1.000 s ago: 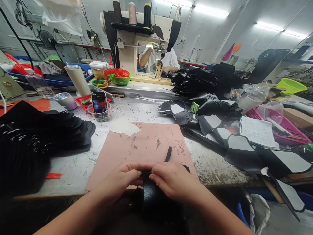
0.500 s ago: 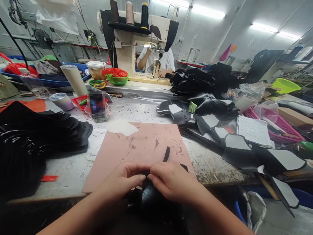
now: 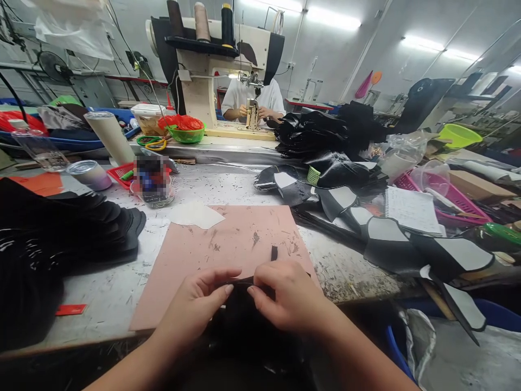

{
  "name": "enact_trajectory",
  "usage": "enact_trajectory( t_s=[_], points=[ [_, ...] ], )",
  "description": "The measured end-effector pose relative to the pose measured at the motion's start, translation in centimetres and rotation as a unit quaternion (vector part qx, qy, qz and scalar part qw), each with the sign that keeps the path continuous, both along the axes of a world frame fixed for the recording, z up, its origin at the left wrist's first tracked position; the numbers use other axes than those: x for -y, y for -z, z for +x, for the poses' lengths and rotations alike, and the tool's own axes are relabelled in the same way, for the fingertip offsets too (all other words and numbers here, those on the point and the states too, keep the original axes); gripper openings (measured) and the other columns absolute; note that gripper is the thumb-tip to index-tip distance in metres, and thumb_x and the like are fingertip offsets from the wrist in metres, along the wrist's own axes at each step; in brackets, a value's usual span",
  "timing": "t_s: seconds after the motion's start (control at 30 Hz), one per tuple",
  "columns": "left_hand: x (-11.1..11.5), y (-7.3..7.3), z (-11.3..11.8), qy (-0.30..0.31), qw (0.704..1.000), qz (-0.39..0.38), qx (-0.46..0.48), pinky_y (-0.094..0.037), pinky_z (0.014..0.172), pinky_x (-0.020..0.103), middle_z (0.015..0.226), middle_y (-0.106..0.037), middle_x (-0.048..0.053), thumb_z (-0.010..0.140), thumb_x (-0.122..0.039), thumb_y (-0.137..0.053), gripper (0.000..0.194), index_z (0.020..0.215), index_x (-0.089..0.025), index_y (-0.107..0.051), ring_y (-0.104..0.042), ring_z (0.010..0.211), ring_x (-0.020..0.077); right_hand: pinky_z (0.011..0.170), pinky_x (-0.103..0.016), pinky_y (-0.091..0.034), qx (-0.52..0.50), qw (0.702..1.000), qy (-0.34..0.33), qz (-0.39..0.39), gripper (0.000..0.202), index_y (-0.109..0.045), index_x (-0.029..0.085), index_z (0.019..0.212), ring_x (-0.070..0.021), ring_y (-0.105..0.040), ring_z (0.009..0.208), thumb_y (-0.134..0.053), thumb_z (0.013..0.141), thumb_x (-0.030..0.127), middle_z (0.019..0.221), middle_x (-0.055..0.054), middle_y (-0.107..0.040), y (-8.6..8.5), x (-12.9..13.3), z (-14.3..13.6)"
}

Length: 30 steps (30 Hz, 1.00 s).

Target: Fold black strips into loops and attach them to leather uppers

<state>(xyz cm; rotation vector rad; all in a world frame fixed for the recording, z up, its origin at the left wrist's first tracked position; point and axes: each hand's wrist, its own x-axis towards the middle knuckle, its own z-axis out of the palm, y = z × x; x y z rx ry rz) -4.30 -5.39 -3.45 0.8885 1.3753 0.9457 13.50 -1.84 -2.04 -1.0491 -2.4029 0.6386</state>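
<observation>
Between both hands, at the near edge of the table, is a black leather piece [image 3: 244, 312]. My left hand [image 3: 203, 298] pinches its upper edge between thumb and fingers. A little to the right, my right hand [image 3: 285, 296] grips the same edge with curled fingers. A narrow black strip [image 3: 274, 253] sticks up beyond my right hand, over the pink board [image 3: 195, 250]. The lower part of the leather hangs in shadow, and its outline there is hard to make out.
Stacked black pieces [image 3: 101, 228] lie at left. Black pieces with pale patches [image 3: 386, 231] trail along the right edge. Behind the table a person in a white shirt [image 3: 271, 98] works at a sewing machine [image 3: 195, 81]. A white scrap [image 3: 199, 215] rests on the board.
My hands have moved slightly apart along the leather's edge, the left one shifting left. The strip shows less beyond my right hand. The view has turned a little to the right.
</observation>
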Motion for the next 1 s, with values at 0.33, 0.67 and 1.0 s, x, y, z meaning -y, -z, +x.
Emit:
enact_trajectory(
  t_s=[0.33, 0.67, 1.0],
  points=[
    [-2.6, -2.5, -1.8, 0.231, 0.97, 0.034, -0.07, -0.046, 0.086, 0.032, 0.096, -0.07, 0.004, 0.055, -0.023, -0.071, 0.033, 0.088, -0.019, -0.067, -0.06, 0.096, 0.023, 0.068, -0.029, -0.029, 0.034, 0.997, -0.024, 0.061, 0.013, -0.052, 0.017, 0.066, -0.0105, -0.046, 0.057, -0.051, 0.079, 0.02, 0.062, 0.002, -0.057, -0.1, -0.3, -0.4],
    [-3.9, -3.7, -1.5, 0.267, 0.933, 0.044, -0.238, -0.043, 0.061, 0.025, 0.061, -0.061, -0.002, 0.063, -0.026, -0.06, 0.011, 0.066, -0.016, -0.062, -0.056, 0.063, 0.0144, 0.077, -0.03, -0.039, 0.037, 0.998, -0.036, 0.046, 0.009, -0.056, 0.016, 0.078, -0.0176, -0.055, 0.086, -0.051, 0.084, 0.021, 0.101, -0.008, -0.06, -0.4, -0.1, -0.8],
    [-4.3, -4.2, -1.6, 0.326, 0.904, 0.04, -0.275, -0.04, 0.061, 0.023, 0.062, -0.061, -0.003, 0.063, -0.022, -0.055, 0.014, 0.07, -0.018, -0.066, -0.054, 0.065, 0.0143, 0.086, -0.033, -0.038, 0.045, 0.996, -0.071, 0.016, 0.013, -0.057, 0.015, 0.082, -0.0193, -0.054, 0.098, -0.046, 0.086, 0.019, 0.108, -0.009, -0.06, -0.7, -0.6, -0.1]
  ],
)
